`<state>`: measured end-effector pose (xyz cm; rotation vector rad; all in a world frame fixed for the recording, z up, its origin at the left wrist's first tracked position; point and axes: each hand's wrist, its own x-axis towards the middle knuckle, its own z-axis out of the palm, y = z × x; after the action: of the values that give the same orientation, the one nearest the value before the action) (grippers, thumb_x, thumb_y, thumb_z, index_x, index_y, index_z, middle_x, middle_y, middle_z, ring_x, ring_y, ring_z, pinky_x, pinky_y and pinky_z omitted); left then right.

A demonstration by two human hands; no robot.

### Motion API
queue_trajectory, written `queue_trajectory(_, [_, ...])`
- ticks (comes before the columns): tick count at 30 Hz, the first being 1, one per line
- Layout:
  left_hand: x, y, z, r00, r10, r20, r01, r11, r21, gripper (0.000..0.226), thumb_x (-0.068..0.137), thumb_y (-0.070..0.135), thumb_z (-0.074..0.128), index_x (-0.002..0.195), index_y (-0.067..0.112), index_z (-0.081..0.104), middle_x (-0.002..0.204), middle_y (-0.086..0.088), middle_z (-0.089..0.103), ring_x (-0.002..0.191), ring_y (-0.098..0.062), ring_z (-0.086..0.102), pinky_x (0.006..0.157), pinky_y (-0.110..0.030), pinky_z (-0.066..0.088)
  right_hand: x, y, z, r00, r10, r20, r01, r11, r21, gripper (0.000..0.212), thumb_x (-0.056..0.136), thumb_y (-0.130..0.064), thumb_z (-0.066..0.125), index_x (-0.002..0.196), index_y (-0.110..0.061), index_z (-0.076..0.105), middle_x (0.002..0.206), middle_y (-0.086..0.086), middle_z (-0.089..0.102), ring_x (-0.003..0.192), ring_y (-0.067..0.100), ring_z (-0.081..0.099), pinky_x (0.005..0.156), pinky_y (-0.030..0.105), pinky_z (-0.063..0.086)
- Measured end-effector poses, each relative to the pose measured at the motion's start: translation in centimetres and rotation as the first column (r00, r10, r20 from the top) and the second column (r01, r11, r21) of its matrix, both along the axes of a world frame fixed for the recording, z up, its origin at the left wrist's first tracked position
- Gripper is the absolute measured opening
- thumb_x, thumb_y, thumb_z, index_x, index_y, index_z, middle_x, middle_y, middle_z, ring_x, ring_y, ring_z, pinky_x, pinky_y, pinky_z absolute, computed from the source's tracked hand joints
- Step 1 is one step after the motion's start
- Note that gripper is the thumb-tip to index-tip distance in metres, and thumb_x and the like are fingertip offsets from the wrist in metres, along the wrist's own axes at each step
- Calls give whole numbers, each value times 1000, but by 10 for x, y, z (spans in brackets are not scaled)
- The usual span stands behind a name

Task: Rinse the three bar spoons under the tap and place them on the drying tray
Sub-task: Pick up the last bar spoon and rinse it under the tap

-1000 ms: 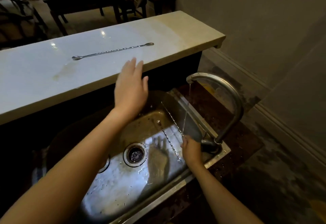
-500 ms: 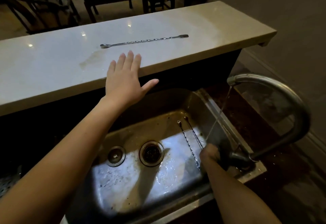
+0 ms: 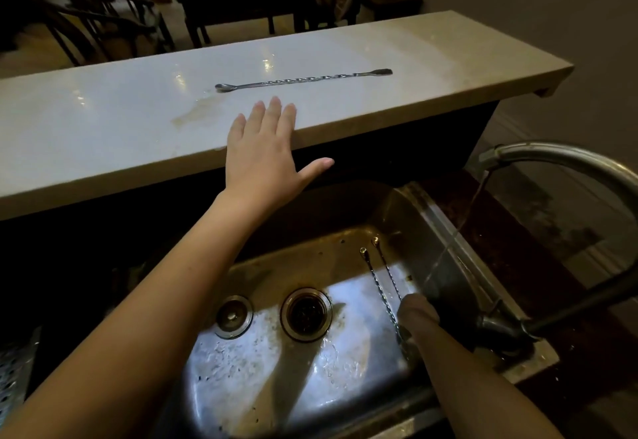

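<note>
Head view: left hand [image 3: 266,159] reaches up over the front edge of the pale counter [image 3: 103,134], palm down, grip spread flat with thumb out to the side, holding nothing. Fingertips [image 3: 274,103] lie over the counter top, just short of one bar spoon [image 3: 303,80]; can't tell if they touch the surface. That spoon lies flat across the counter, bowl end to the left, flat end to the right, twisted shaft between.

Right hand [image 3: 417,314] is low in the steel sink [image 3: 276,387], near its right wall, grip closed around the lower ends of the two other bar spoons [image 3: 378,281]. Both shafts slant up and away from the hand, side by side, small tips near the back of the basin.

Tap [image 3: 569,162] arches in from the right; a thin stream of water [image 3: 459,228] falls from its spout and lands on the sink's right wall just above the right hand. Drain [image 3: 305,314] and a smaller round fitting [image 3: 234,316] sit in the basin floor. A perforated metal tray [image 3: 13,376] shows at far left edge, mostly cut off.
</note>
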<state>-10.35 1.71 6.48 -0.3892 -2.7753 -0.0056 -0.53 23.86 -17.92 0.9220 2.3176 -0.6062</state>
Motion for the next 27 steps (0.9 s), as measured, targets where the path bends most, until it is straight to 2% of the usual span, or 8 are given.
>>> queue_trajectory(2, [0,0,-1,1000,-1,5,1,1000,1,93,79,75,32,150,16,17,159,-8,15,147,-25,11,118,-43,9,-2,0,11,997,65,34,-64,997,-33,37,94,-12,41,127,-3,52,134,15,54,123,28,52,91,28,44])
queue_trajectory(5, [1,0,-1,1000,-2,31,2,1000,-6,93,80,74,34,150,15,15,159,-9,14,147,-27,9,118,-45,9,-8,2,35,955,272,114,-276,961,20,37,94,-18,43,126,-3,53,135,17,53,124,29,51,100,32,43])
queue_trajectory(8, [2,0,2,997,-10,77,10,1000,0,93,80,73,36,150,16,12,159,-9,9,147,-27,5,118,-46,7,-19,-1,77,921,371,122,-378,925,39,41,97,-25,38,130,-2,48,140,17,47,125,29,49,102,34,42])
queue_trajectory(13, [2,-1,8,989,-30,146,27,999,25,95,80,73,37,151,18,8,160,-9,4,147,-27,0,119,-47,4,-38,-17,169,871,491,-28,-482,864,146,42,94,-36,42,113,-2,60,121,16,62,108,30,61,86,34,46])
queue_trajectory(16, [3,-1,11,985,-30,169,25,999,31,96,79,74,37,151,19,7,160,-9,2,147,-27,-2,119,-47,3,-47,-32,228,803,574,-161,-528,810,257,43,93,-39,44,116,-6,59,123,17,60,112,31,57,91,37,45])
queue_trajectory(21, [3,0,16,977,-31,209,23,999,40,96,79,75,35,151,19,6,160,-9,0,147,-27,-3,118,-47,1,-65,-60,311,643,643,-416,-498,764,411,34,94,-36,44,108,-10,60,102,11,62,85,27,59,66,32,44])
queue_trajectory(24, [3,0,16,977,-37,209,28,999,43,94,79,75,34,151,21,6,160,-8,-1,147,-27,-4,118,-47,0,-99,-73,334,527,706,-473,-491,707,509,29,94,-27,43,113,-8,57,108,12,63,92,28,59,77,38,49])
queue_trajectory(27, [4,-1,15,979,-44,197,35,998,50,95,79,76,33,151,22,5,160,-7,-1,147,-27,-4,118,-47,0,-142,-76,339,458,793,-403,-504,605,617,30,94,-15,42,121,-7,51,120,15,57,109,32,52,87,42,46])
